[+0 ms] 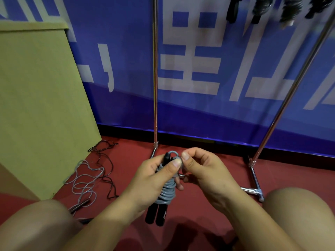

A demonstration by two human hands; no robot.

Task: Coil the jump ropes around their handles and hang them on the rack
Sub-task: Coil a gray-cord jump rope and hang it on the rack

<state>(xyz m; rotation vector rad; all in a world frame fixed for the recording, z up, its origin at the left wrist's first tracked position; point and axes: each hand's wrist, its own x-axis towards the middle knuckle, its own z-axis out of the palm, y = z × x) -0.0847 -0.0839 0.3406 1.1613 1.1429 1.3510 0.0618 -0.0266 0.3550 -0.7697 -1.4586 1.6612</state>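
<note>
Down at about 6 o'clock in the view, just above the knees, the left hand (154,180) is wrapped around a grey jump rope (167,192) that's coiled round its two black handles (157,213), thumb pressed on the top of the coil. The handles stick out below the fist, side by side and pointing down. The right hand (201,169) sits right next to it at 3 o'clock, fingertips pinching the little grey loop (174,153) of rope that pokes up past the handle tops.

Over at 9 o'clock from the hands, two more ropes lie loose on the red floor (208,211): a pale grey rope (84,180) and a thin black rope (107,165), tangled beside a cardboard box (39,98). The chrome rack (155,78) stands at 12 o'clock against a blue banner (126,69), and up at 1 o'clock a few coiled ropes (262,8) already hang from it.
</note>
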